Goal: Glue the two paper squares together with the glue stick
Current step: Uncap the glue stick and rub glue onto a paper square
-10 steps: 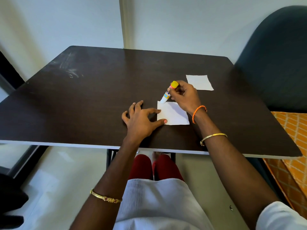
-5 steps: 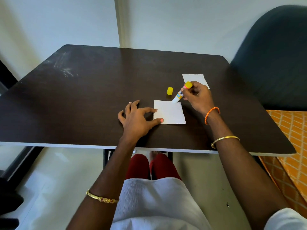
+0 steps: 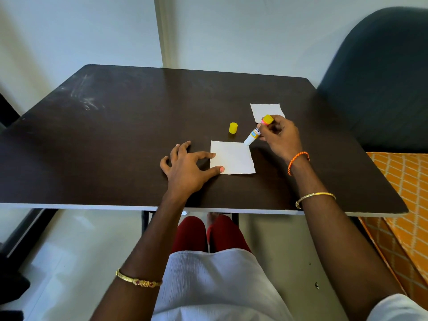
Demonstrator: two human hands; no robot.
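Glue stick (image 3: pixel 254 133) gripped in right hand (image 3: pixel 281 137), tip at far right corner of near paper square (image 3: pixel 232 159).
Left hand (image 3: pixel 187 167) spread flat, pinned paper's left edge with thumb and forefinger; yellow cap (image 3: pixel 233 128) upright just beyond; second paper square (image 3: pixel 266 110) behind right hand on table (image 3: pixel 115 135).

The table (image 3: pixel 115 140) was dark brown with pale scuffs and a white front edge. Both paper squares, the near one (image 3: pixel 232 159) and the far one (image 3: pixel 266 110), were white. The glue stick (image 3: pixel 256 132) had a white tip, a yellow end, a pink band and what looked like a blue-and-yellow label. Its loose cap (image 3: pixel 233 128) was yellow. The right wrist bore an orange braided band (image 3: pixel 297 161); the cloth (image 3: pixel 405 181) beside the table was orange with a pale lattice.
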